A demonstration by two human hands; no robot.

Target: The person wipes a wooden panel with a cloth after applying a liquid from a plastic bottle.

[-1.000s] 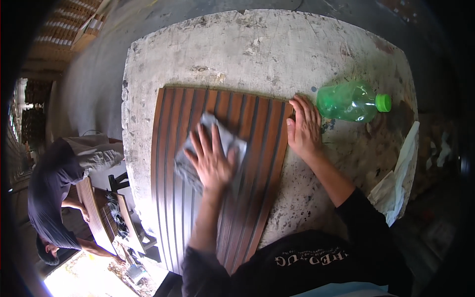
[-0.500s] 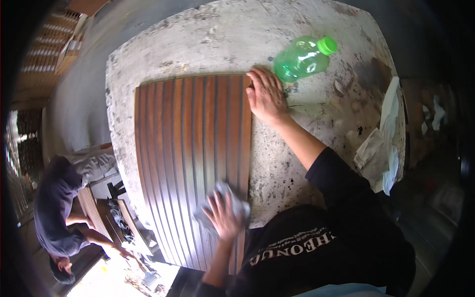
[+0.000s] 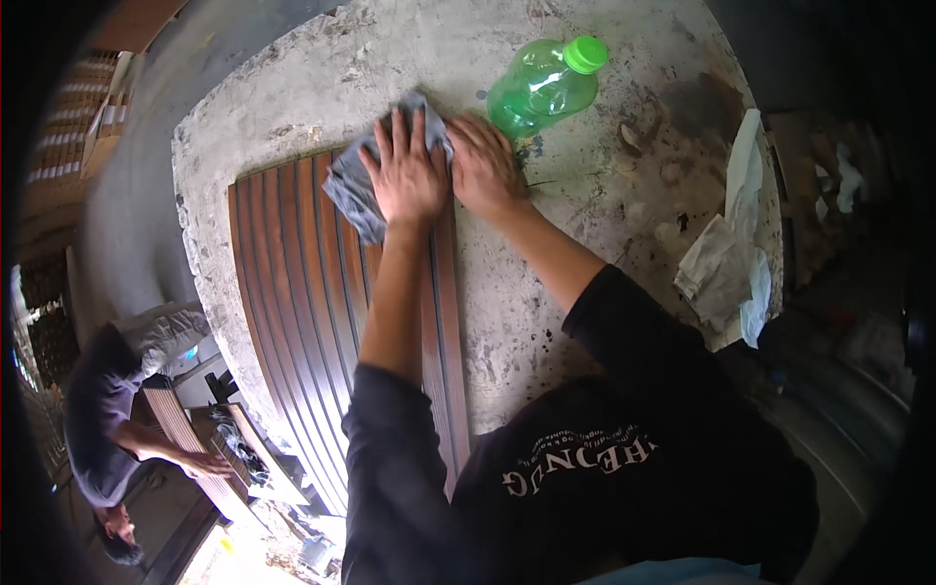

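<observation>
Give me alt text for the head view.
The person's left hand lies spread on a grey cloth over a grooved brown panel, the right hand beside it at the panel's edge. A green bottle lies on the stained table; a co-worker bends over at left.

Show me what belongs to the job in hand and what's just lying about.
In use:
Grey cloth, under the left hand
Grooved brown panel, under the cloth
Worn tabletop, under the panel

Seemingly just lying about:
Green-capped plastic bottle
Crumpled pale sheets
</observation>
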